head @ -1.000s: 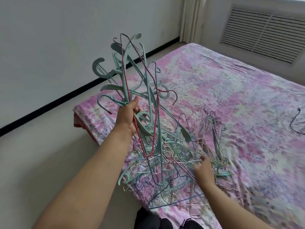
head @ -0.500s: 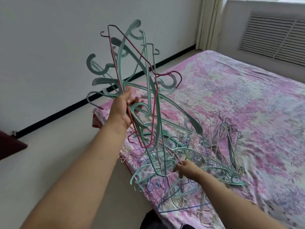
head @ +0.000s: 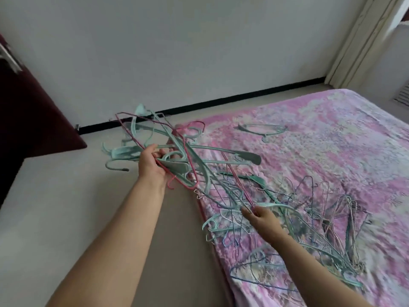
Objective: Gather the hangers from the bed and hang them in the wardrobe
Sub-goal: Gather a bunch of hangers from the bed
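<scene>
Since 0.5 s ago our left hand (head: 152, 165) has dropped from head height to waist level, and the bunch (head: 159, 149) it grips now lies tilted flat over the floor (head: 55, 218) at 10 o'clock of the bed (head: 332, 151). Our view has swung left, so a dark wardrobe (head: 26, 120) edge shows at 9 o'clock. We judge the load is turning toward it.

Our right hand (head: 264, 218) pinches a red wire hanger (head: 239, 185) at the pile (head: 309, 218), its fingers closed on the wire. That wire runs up into the bunch, so the 2 are tangled.

1 teal hanger (head: 263, 129) lies alone at 1 o'clock, well apart from the pile. Much remains on the bed.

We see no brand, label or writing.
</scene>
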